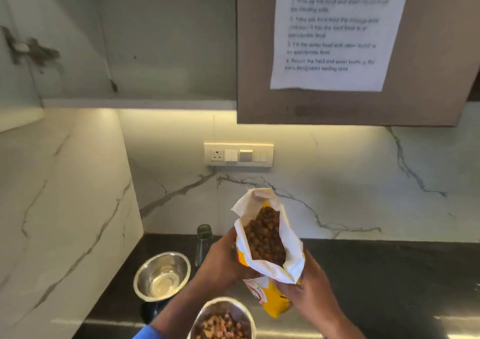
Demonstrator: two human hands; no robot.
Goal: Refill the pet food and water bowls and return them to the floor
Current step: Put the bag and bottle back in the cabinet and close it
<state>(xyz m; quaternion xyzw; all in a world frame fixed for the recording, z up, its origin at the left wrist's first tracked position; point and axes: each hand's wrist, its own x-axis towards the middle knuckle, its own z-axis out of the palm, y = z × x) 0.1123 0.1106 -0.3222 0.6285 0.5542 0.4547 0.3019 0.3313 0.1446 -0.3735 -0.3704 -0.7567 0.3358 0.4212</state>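
Just below the hands, at the near edge of the view, a round steel bowl holding brown kibble and paler pieces (223, 321) sits on the dark polished counter (376, 281). Above it, both hands grip an open yellow-and-white pet food bag (270, 248), held upright with its mouth spread wide and brown round kibble showing inside. The left hand (223, 260) wraps the bag's left side, fingers curled round it; the right hand (309, 294) clasps the lower right side from beneath. A blue sleeve (146, 333) shows on the left forearm.

To the left of the left hand, a second round steel bowl with clear water in its bottom (161, 276) stands on the counter, apart from the food bowl. Just beyond the left hand, a clear glass bottle with a dark green neck (204, 242) stands upright. Farther back, on the white marbled wall, is a cream switch and socket panel (239, 155). Highest and farthest, a printed white sheet (335, 32) hangs on a brown cabinet door (428, 66); its text is blurred.
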